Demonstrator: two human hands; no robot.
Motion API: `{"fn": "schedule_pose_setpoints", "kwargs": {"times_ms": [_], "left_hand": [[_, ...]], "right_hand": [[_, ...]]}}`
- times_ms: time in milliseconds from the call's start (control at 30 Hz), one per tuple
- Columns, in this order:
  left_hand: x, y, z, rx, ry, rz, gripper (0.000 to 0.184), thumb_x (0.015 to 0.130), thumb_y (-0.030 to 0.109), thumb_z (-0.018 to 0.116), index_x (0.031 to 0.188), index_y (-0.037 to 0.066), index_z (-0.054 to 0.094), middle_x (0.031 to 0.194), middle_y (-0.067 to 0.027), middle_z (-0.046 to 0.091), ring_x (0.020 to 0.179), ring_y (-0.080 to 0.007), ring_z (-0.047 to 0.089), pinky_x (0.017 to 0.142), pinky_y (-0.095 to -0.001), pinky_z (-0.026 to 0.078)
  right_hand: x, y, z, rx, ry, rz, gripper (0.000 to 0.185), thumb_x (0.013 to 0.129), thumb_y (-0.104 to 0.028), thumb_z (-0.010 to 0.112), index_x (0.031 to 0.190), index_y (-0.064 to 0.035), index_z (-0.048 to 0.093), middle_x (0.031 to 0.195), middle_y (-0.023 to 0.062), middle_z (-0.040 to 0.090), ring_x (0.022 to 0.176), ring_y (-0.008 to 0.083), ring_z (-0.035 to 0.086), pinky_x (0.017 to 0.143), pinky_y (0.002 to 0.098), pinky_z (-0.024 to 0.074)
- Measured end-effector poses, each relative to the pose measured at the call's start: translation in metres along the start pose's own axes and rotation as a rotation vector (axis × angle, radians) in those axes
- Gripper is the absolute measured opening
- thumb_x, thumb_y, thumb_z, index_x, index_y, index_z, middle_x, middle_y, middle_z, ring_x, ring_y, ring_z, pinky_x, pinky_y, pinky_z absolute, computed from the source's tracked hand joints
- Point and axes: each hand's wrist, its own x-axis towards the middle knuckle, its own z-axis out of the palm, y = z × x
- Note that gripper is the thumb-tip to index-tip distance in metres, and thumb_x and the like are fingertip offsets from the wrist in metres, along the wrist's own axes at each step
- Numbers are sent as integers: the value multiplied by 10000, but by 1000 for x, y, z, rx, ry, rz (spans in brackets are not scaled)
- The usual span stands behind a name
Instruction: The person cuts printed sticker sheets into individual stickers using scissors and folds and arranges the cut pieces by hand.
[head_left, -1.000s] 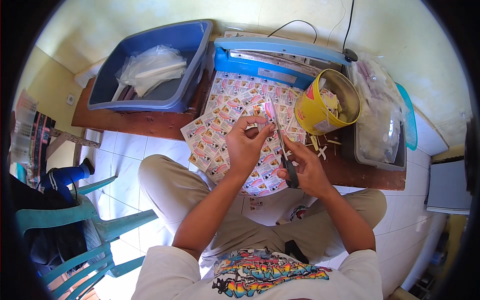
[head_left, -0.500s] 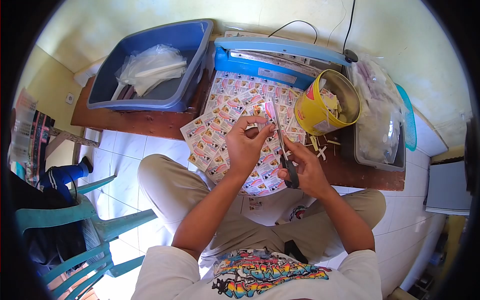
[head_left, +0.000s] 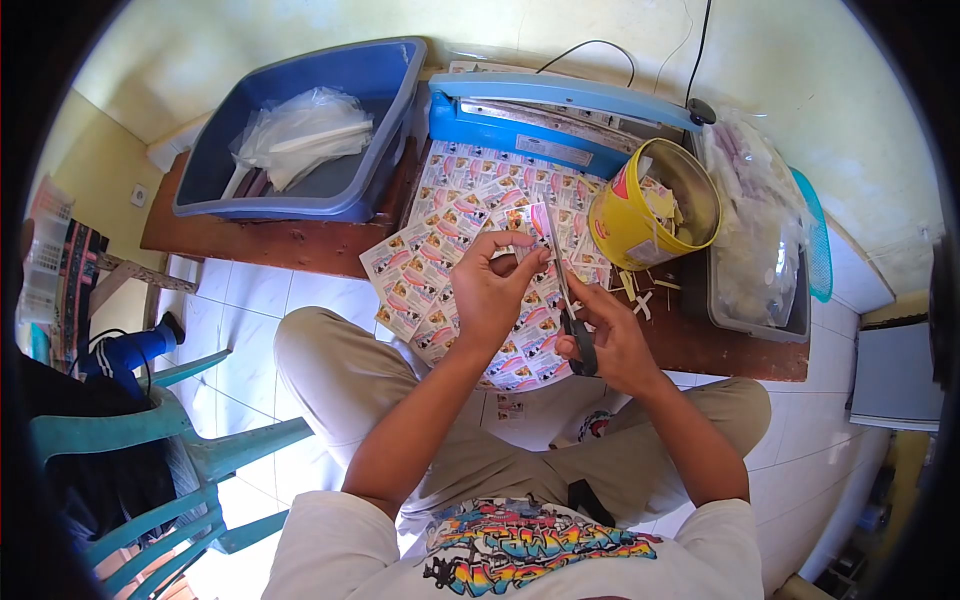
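My right hand [head_left: 612,340] is wrapped round the black handles of a pair of scissors [head_left: 581,345], whose blades point up and away from me. Left of the blades, my left hand [head_left: 495,280] pinches a small printed label piece [head_left: 528,218] between thumb and fingers. The blades lie along the right edge of that piece. Printed label sheets [head_left: 425,262] spread beneath both hands and hang over the front edge of the brown table [head_left: 300,243]. My fingers partly hide the piece.
A blue basin [head_left: 375,185] with plastic bags stands at the left. Behind the sheets is a blue sealer [head_left: 560,130]. A yellow bucket [head_left: 625,215] of scraps and a grey tray [head_left: 790,335] of plastic packs are at the right. A green chair [head_left: 215,450] stands left.
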Motion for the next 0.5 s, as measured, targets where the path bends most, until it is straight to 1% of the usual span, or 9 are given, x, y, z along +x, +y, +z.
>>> {"fn": "schedule_pose_setpoints", "kwargs": {"times_ms": [33,67,133,167,233,367,433,500], "left_hand": [[0,-1,0,-1,-1,4,204,897,-40,786,1062,-56,666,993,-113,732,860,-173,761,691,-246,602],[0,0,-1,-1,-1,5,204,897,-40,786,1062,-56,666,993,-113,732,860,-173,761,691,-246,602],[0,0,-2,40,-28,-2,203,932,-46,740,1107,-54,637,960,-161,757,910,-222,774,770,-262,620],[0,0,-2,40,-28,-2,203,932,-46,740,1107,-54,637,960,-161,757,910,-222,774,770,-262,620],[0,0,-1,1,-6,-20,206,901,-34,784,1066,-59,663,980,-112,736,867,-181,766,701,-249,604],[0,2,-1,-8,-7,-28,208,900,-35,784,1067,-60,662,978,-111,737,869,-176,765,696,-246,602],[0,2,-1,2,-9,-14,210,896,-40,786,1065,-57,664,973,-107,738,869,-170,763,687,-241,600],[0,0,-1,7,-8,-18,212,893,-42,786,1066,-56,664,975,-107,738,867,-168,762,687,-239,600]], "right_hand": [[0,-2,0,35,-3,28,913,855,-152,869,1605,-8,368,1220,59,505,975,134,534,905,289,511],[0,-2,0,34,-3,27,913,855,-152,869,1605,-8,368,1220,59,505,975,134,534,905,289,511],[0,-1,0,15,-6,16,912,854,-143,868,1606,-14,370,1236,59,507,988,134,530,903,285,511],[0,1,0,15,-6,15,912,854,-143,868,1606,-14,370,1236,59,507,988,134,530,903,285,511],[0,3,0,10,2,0,912,851,-139,869,1606,-18,373,1250,57,508,1009,133,523,914,282,507],[-1,-1,1,33,1,52,913,847,-139,874,1605,-20,378,1259,52,508,1033,130,518,927,279,501],[1,3,0,-57,24,-48,918,823,-78,867,1605,-81,386,1265,99,538,957,131,636,861,290,618],[2,3,-1,-46,21,-45,919,822,-81,869,1605,-83,388,1264,96,540,964,131,633,858,290,618]]}}
